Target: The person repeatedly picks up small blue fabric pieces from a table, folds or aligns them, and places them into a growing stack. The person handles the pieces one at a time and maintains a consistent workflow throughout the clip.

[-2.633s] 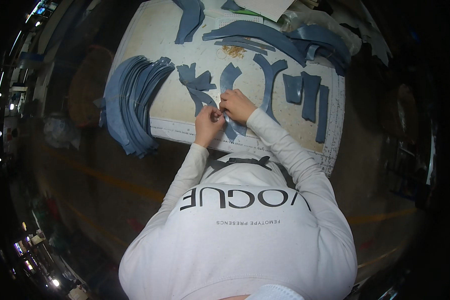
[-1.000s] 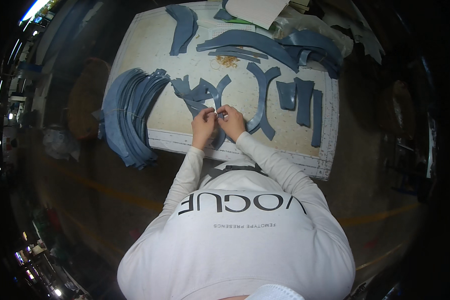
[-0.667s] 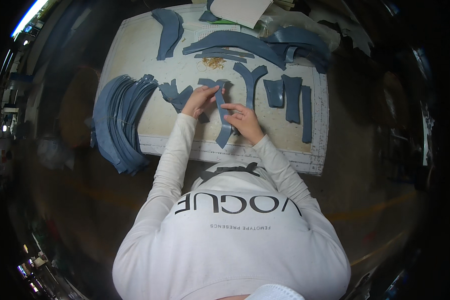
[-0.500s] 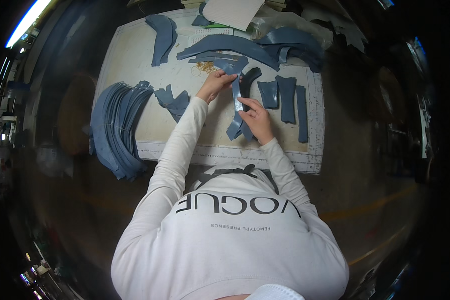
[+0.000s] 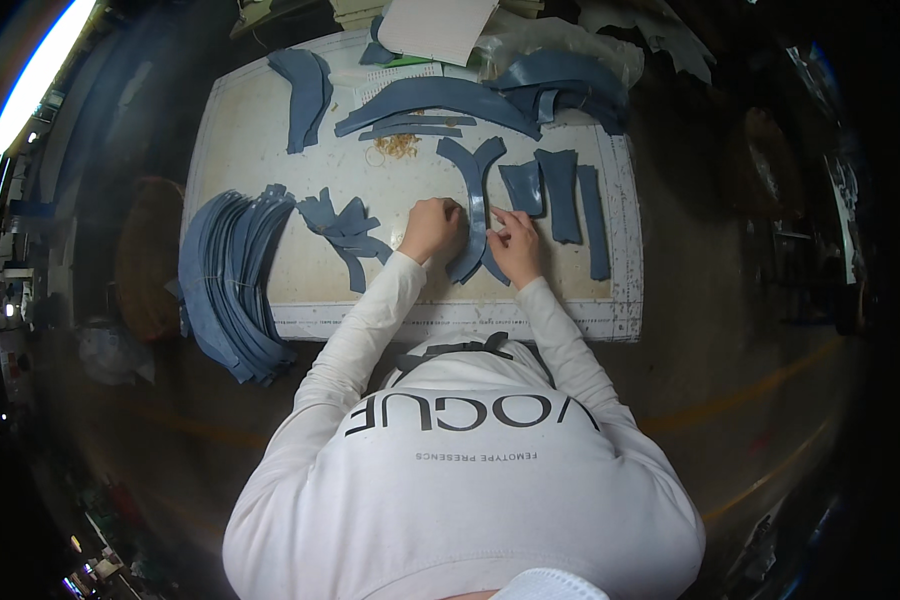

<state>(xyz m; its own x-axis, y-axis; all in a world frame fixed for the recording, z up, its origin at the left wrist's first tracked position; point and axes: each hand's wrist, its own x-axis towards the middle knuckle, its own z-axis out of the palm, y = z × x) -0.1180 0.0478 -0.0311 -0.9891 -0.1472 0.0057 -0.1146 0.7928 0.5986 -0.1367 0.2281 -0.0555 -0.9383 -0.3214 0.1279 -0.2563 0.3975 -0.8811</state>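
Both hands pressed on a curved blue fabric strip (image 5: 473, 205) lying mid-table (image 5: 250, 150): the left hand (image 5: 432, 228) curled against its left edge, the right hand (image 5: 515, 245) (fingers bent) pinching its lower end.

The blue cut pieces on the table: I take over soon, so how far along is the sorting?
Already laid out: straight strips at the right and long curved pieces at the top. In hand: the left hand and right hand rest on a curved blue piece mid-table. Left, it seems: the thick stack of curved pieces at the table's left edge and a small loose pile.
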